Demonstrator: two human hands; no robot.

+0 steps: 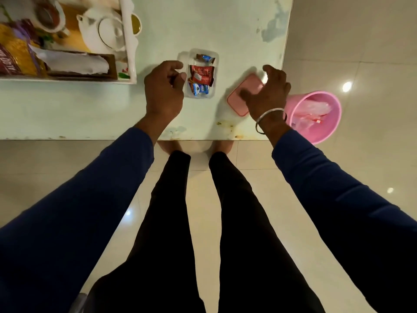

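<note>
Pink plastic first: a lid [237, 103] lies on the table [203, 26] near its front right corner. The right hand [266, 93] is clamped over it, fingers [244, 94] curled down onto its top and thumb lifted at the far corner. A metal bangle [269, 119] circles that wrist.

Just left of the lid, apart from it, stands a clear container [191, 56] with wrapped sweets [202, 74] inside, red and blue. The left hand [163, 89] holds its left wall, thumb and forefinger curled at the rim.

Further left, a white tray [129, 41] carries a white teapot [101, 30] and a tissue box [79, 64]. On the floor beside the table's right edge stands a pink bin [316, 132] with crumpled plastic in it.
</note>
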